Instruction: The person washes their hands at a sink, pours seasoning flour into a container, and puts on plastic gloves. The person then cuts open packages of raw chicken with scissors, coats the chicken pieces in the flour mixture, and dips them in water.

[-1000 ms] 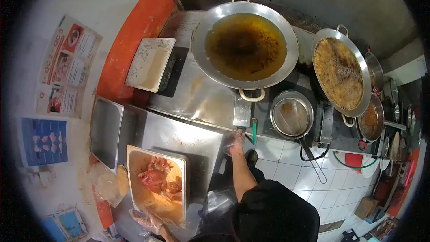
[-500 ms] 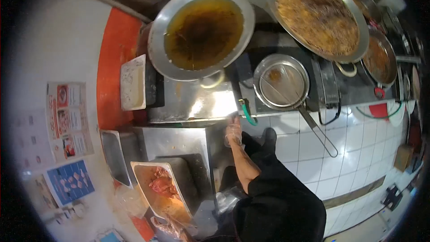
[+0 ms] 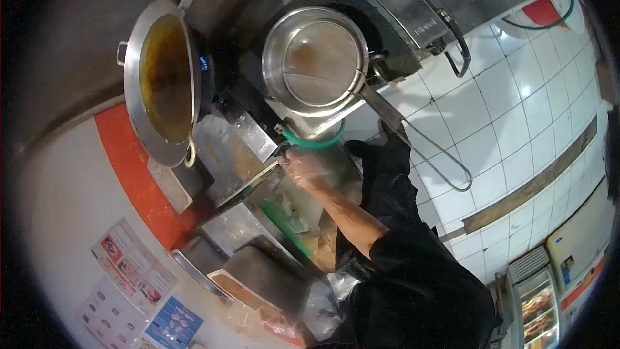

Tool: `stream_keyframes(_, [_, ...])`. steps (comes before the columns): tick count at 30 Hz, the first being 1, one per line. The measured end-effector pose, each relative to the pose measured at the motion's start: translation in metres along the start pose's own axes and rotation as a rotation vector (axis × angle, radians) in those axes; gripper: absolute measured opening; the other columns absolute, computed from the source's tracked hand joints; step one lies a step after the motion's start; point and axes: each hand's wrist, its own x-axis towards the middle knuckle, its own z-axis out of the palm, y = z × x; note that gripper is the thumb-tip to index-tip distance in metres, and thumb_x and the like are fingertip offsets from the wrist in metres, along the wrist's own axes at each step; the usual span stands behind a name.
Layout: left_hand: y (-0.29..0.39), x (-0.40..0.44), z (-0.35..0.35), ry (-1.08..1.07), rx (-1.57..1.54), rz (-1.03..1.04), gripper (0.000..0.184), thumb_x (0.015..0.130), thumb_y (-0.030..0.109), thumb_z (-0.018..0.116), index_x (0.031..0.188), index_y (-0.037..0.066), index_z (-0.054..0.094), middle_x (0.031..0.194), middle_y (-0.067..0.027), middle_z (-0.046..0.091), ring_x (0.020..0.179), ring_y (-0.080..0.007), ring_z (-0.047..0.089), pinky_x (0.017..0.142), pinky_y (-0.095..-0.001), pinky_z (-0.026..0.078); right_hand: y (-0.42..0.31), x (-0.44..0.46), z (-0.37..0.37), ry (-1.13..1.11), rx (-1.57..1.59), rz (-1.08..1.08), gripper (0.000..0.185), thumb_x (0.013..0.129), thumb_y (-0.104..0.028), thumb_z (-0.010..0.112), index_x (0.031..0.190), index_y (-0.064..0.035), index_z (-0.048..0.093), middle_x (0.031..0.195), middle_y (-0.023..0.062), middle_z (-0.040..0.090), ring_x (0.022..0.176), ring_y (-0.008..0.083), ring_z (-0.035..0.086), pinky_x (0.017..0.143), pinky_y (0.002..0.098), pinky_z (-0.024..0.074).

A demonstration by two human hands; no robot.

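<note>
At the stove's front edge, the dark burner knob (image 3: 282,150) sits by the fingertips of the gloved right hand (image 3: 301,168); the fingers curl inward, though whether they grip it cannot be told. Blue flame (image 3: 204,63) now shows beside the oil-filled wok (image 3: 132,94), where none was visible a moment ago, suggesting a lit burner. Next to the hand loops a green hose (image 3: 314,144). Farther off, the left hand (image 3: 276,322) blurs near a tray (image 3: 240,289), its fingers unreadable.
</note>
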Motion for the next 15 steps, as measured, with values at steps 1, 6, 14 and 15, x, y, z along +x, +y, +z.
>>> stream_keyframes(1, [0.002,0.001,0.000,-0.010,0.006,0.018,0.052,0.086,0.008,0.068,0.135,0.004,0.049,0.133,-0.0154,0.050,0.124,-0.0290,0.047,0.102,-0.0395,0.041,0.009,0.005,0.010,0.004,0.017,0.008,0.040,0.097,-0.049,0.048,0.104,-0.0115,0.061,0.096,0.0191,0.067,0.091,0.0381,0.065,0.075,0.0484,0.0532])
stream_keyframes(6, [0.008,-0.005,-0.001,-0.016,0.024,0.042,0.051,0.086,0.009,0.067,0.133,0.004,0.050,0.131,-0.0152,0.052,0.121,-0.0292,0.048,0.101,-0.0398,0.042,0.033,0.015,0.058,0.221,0.293,-0.159,0.037,0.098,-0.044,0.048,0.107,-0.0111,0.062,0.091,0.0175,0.068,0.082,0.0361,0.067,0.072,0.0498,0.0550])
stream_keyframes(14, [0.016,-0.007,-0.001,-0.037,0.008,0.061,0.049,0.085,0.010,0.067,0.131,0.004,0.051,0.128,-0.0149,0.054,0.118,-0.0296,0.051,0.098,-0.0402,0.043,0.001,-0.001,0.003,-0.019,-0.035,-0.005,0.037,0.098,-0.039,0.046,0.123,-0.0153,0.060,0.103,0.0165,0.069,0.096,0.0358,0.066,0.081,0.0485,0.0549])
stream_keyframes(15, [0.015,-0.008,-0.003,-0.042,0.011,0.060,0.049,0.085,0.010,0.067,0.131,0.004,0.052,0.127,-0.0149,0.054,0.117,-0.0296,0.051,0.098,-0.0403,0.043,0.003,-0.001,0.008,0.047,-0.097,-0.046,0.037,0.098,-0.039,0.046,0.123,-0.0157,0.060,0.100,0.0164,0.070,0.097,0.0357,0.066,0.081,0.0489,0.0548])
